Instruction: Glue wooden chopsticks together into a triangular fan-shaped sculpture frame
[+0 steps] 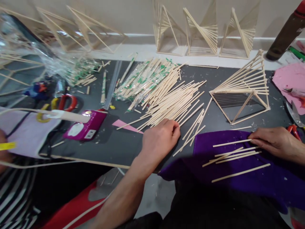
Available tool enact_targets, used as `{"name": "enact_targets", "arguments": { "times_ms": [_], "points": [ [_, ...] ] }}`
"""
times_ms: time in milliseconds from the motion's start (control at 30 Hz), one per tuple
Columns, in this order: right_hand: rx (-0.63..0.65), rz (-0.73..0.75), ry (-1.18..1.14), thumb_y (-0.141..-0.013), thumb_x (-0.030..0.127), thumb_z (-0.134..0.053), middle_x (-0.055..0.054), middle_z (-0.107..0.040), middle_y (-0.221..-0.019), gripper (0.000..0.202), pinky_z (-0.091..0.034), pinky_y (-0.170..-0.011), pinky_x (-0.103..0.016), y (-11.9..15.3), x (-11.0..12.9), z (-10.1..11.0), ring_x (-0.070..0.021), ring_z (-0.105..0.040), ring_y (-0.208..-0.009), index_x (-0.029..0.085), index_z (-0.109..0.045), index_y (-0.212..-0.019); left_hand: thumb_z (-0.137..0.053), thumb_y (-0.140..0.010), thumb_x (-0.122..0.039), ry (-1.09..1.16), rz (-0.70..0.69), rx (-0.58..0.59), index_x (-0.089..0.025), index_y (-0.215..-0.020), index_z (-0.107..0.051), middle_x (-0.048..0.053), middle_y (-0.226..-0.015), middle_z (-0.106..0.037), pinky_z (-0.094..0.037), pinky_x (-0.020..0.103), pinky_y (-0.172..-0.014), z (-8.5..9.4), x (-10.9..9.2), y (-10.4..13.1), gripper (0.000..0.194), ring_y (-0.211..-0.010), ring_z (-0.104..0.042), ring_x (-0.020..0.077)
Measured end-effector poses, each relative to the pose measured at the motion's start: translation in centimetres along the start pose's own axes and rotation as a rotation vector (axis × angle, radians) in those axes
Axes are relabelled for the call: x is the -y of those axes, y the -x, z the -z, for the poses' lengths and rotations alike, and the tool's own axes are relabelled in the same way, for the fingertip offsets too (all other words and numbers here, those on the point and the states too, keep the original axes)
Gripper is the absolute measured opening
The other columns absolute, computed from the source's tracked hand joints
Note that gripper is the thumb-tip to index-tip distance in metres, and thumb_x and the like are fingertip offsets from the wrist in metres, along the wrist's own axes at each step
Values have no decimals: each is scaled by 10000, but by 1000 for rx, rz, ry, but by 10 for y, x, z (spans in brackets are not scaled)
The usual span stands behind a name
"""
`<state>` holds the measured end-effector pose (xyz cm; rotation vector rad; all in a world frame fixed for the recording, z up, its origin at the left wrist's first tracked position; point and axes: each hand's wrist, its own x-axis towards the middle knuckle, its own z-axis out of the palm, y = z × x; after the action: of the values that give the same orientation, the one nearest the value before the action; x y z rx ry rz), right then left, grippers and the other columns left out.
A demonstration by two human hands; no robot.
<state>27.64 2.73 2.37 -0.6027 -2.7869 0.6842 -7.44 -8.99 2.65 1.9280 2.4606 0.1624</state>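
Note:
My left hand (162, 135) rests at the near edge of a loose pile of thin wooden chopsticks (173, 101). Its fingers are curled closed, and what they hold, if anything, is hidden. My right hand (278, 141) is over a purple cloth (202, 146) at the table's front edge, its fingertips closed on the end of one chopstick (232, 143) that points left. Below that one, several more chopsticks (238, 156) lie across the cloth. A few strays (194, 127) lie between pile and cloth. Beyond the cloth stands a twisted frame (240, 87) built of such sticks.
Plastic-wrapped chopsticks (147, 79) lie behind the pile. More stick frames (200, 31) stand along the wall. A magenta power strip (84, 125), scissors (68, 103) and another person's arm (3, 146) are at left. A bottle (286, 35), pink sheet (290, 79) and more scissors (295, 116) are at right.

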Motion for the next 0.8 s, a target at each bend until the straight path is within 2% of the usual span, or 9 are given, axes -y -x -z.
{"name": "enact_targets", "arguments": {
  "times_ms": [100, 167, 300, 400, 500, 633, 733, 800],
  "points": [
    [-7, -14, -13, -998, 283, -485, -38, -751, -827, 230, -533, -638, -250, -1, 0, 1, -152, -727, -700, 194, -691, -947, -540, -853, -309, 226, 94, -87, -225, -805, -685, 15, -719, -710, -410, 276, -567, 7, 6, 0, 173, -632, -640, 177],
    [-3, -22, -12, -998, 289, -487, -40, -749, -824, 231, -526, -633, -246, -1, 1, 2, -150, -722, -695, 195, -693, -948, -581, -815, -332, 480, 161, -97, -219, -811, -673, -13, -640, -664, -423, 256, -552, 15, 6, -1, 146, -551, -585, 140],
    [12, 1, 0, -1000, 288, -483, -40, -744, -821, 235, -520, -621, -245, -1, 0, 2, -151, -722, -700, 187, -691, -957, -669, -734, -340, 1086, 298, -43, -181, -891, -674, -19, -638, -639, -381, 223, -432, 29, 1, -4, 223, -442, -481, 88],
    [-4, 21, 2, -1005, 281, -476, -35, -741, -821, 234, -520, -627, -241, 1, -1, 0, -145, -720, -699, 187, -687, -966, -734, -664, -321, 1384, 390, 19, -164, -897, -696, -8, -669, -646, -324, 205, -374, 32, -5, -6, 283, -405, -429, 60],
    [-33, 32, 20, -1010, 275, -468, -31, -727, -798, 242, -501, -617, -231, 4, -1, -3, -134, -703, -678, 196, -693, -969, -773, -618, -291, 1490, 421, 105, -159, -821, -715, -19, -618, -609, -293, 184, -371, 29, -12, -6, 249, -405, -401, 46],
    [-36, 69, 130, -1009, 265, -463, -25, -665, -719, 266, -443, -562, -220, 4, 2, -3, -115, -640, -604, 191, -699, -912, -773, -645, -273, 1475, 359, 167, -165, -811, -752, -20, -583, -582, -272, 169, -400, 23, -20, -5, 200, -431, -398, 43],
    [-20, 86, 208, -1009, 246, -448, -28, -649, -724, 284, -430, -545, -220, 5, 5, -3, -111, -623, -591, 180, -697, -889, -757, -684, -297, 1473, 322, 131, -168, -811, -758, -28, -516, -522, -235, 174, -397, 23, -22, -5, 181, -427, -377, 56],
    [-16, 76, 233, -1010, 242, -452, -57, -689, -826, 275, -451, -559, -227, 7, 7, -2, -116, -645, -625, 171, -705, -928, -738, -710, -321, 1456, 304, 59, -174, -816, -762, -39, -479, -468, -221, 176, -392, 25, -20, -2, 182, -427, -361, 64]
  ]
}}
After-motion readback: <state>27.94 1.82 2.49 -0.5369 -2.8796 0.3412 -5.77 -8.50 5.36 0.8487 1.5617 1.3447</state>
